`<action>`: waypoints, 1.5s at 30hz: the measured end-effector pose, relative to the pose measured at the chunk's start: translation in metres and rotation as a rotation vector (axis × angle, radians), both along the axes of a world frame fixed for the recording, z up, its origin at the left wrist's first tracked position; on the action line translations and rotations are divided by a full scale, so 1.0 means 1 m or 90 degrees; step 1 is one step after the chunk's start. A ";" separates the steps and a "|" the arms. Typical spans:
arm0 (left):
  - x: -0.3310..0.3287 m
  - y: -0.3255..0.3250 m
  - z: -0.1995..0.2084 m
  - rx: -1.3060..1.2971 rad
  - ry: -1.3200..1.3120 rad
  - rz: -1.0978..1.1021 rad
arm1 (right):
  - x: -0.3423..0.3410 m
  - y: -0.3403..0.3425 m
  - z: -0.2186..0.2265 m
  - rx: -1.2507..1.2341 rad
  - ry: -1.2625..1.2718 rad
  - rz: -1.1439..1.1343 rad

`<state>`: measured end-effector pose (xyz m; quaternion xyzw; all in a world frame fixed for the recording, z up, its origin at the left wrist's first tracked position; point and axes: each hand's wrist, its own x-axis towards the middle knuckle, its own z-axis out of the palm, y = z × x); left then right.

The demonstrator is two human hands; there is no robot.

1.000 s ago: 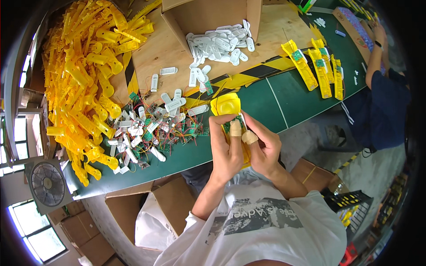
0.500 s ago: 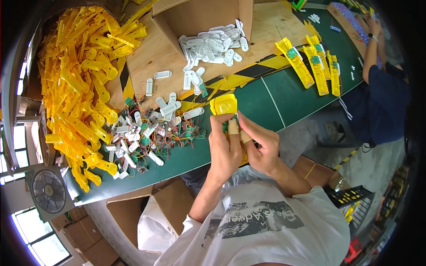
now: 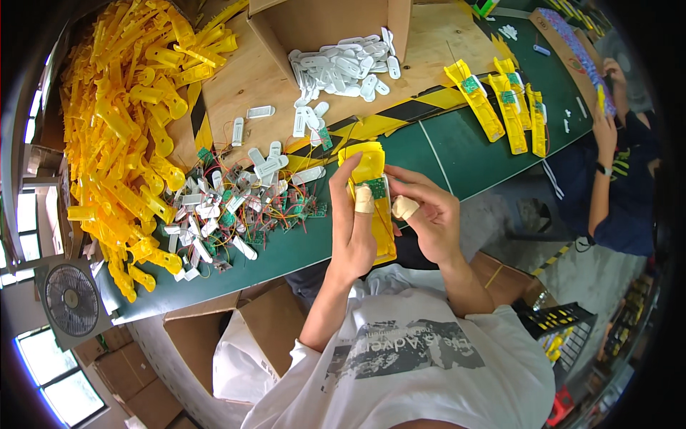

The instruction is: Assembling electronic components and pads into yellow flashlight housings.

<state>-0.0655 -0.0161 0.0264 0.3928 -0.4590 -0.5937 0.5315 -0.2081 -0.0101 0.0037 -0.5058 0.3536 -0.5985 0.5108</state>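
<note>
In front of my chest I hold a long yellow plastic housing [image 3: 384,239] with its open side facing up. A small green circuit board [image 3: 376,187] sits inside it, with a white piece along its right edge. My left hand [image 3: 351,236] is closed around the left side, and its tan-wrapped thumb presses on the board. My right hand [image 3: 437,225] grips the right edge; its thumb, also wrapped in tan tape, is raised off the board. The fingers underneath the housing are hidden.
Yellow housings [image 3: 121,121] are heaped at left. Wired boards and white parts [image 3: 243,207] lie beside them. A cardboard box [image 3: 343,21] spills white covers [image 3: 339,68]. Several filled housings [image 3: 511,104] rest at right. Another person [image 3: 604,171] works at far right; a fan [image 3: 71,300] stands lower left.
My hands have spread apart slightly, and the housing has tilted so its inside and board now show. My right thumb has lifted away. The other person's arms have come lower.
</note>
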 end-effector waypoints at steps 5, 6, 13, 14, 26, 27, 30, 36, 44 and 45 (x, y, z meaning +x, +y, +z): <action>-0.004 0.003 0.004 -0.004 0.021 0.023 | 0.007 0.004 0.010 0.078 0.035 -0.028; -0.006 0.004 0.005 -0.014 0.012 0.041 | 0.008 0.004 0.008 0.040 0.068 -0.050; 0.000 -0.002 -0.011 -0.277 -0.264 0.122 | 0.018 0.011 0.011 0.009 0.052 -0.082; -0.002 0.001 0.001 -0.209 -0.211 0.088 | 0.017 0.011 0.009 0.010 0.053 -0.083; 0.003 -0.002 0.009 -0.310 -0.289 -0.017 | 0.001 0.016 0.027 -0.124 0.252 -0.139; 0.003 -0.002 0.008 -0.301 -0.264 -0.006 | 0.000 0.016 0.029 -0.111 0.252 -0.131; 0.001 -0.001 0.008 -0.278 -0.231 0.006 | -0.003 0.013 0.028 -0.092 0.234 -0.111; -0.003 -0.001 0.004 -0.177 -0.182 0.032 | 0.000 0.009 0.023 -0.094 0.222 -0.064; 0.000 -0.003 0.015 0.030 0.064 -0.015 | 0.000 0.004 0.015 -0.067 0.095 0.020; 0.001 -0.004 0.013 0.047 0.078 -0.033 | 0.000 0.004 0.016 -0.066 0.095 0.019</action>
